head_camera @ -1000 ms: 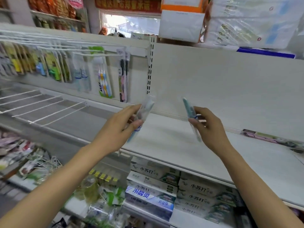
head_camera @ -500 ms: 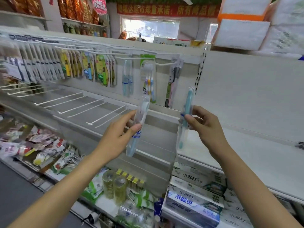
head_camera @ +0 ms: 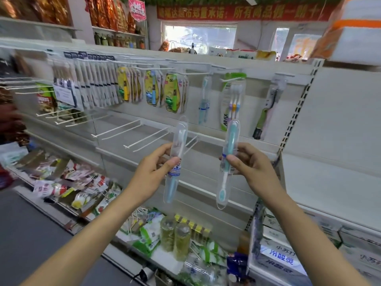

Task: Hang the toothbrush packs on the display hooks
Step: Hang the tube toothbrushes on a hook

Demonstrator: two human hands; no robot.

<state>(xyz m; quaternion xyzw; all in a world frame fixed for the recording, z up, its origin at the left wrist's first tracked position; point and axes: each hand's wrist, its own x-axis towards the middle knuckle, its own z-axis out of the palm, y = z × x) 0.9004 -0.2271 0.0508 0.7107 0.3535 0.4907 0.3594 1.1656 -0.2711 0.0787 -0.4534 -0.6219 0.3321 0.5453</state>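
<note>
My left hand (head_camera: 153, 172) grips a clear toothbrush pack (head_camera: 176, 157) around its middle, held upright, with a pale blue brush inside. My right hand (head_camera: 250, 165) pinches a second clear pack (head_camera: 227, 162) holding a teal brush, also upright. Both packs hang in the air in front of the display wall. Above them, a matching blue toothbrush pack (head_camera: 204, 100) hangs on a white hook (head_camera: 193, 73) of the top row. Empty white hooks (head_camera: 144, 139) jut out at hand height just left of my left hand.
More packs hang along the top row: a three-brush pack (head_camera: 233, 102), a dark brush pack (head_camera: 268, 108), yellow children's packs (head_camera: 173, 93). A bare white shelf (head_camera: 329, 182) lies to the right. Toothpaste boxes (head_camera: 282, 259) and bottles (head_camera: 175, 236) fill the lower shelves.
My view has swung left and closer to the hook wall. Both hands have turned their packs upright and lifted them toward the hooks.
</note>
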